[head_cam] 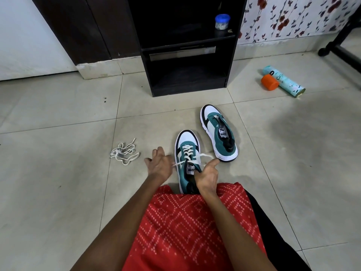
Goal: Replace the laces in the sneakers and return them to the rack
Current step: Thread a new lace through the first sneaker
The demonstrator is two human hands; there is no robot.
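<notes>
Head view: left hand (159,165) fingers splayed, right hand (207,178) fingers curled, lace (196,157) grip hidden.

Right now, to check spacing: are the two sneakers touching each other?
Apart. The head view shows bare floor tile between the laced sneaker and the unlaced sneaker.

Laced sneaker (187,138), unlaced sneaker (224,142) were teal, white, black; threaded lace (188,154), loose lace (125,154) cream. Rack (231,61) was black. Garment (185,231) red, white dotted diamonds. Wallpaper (293,18) white, red flowers. Can (288,84) turquoise.
</notes>
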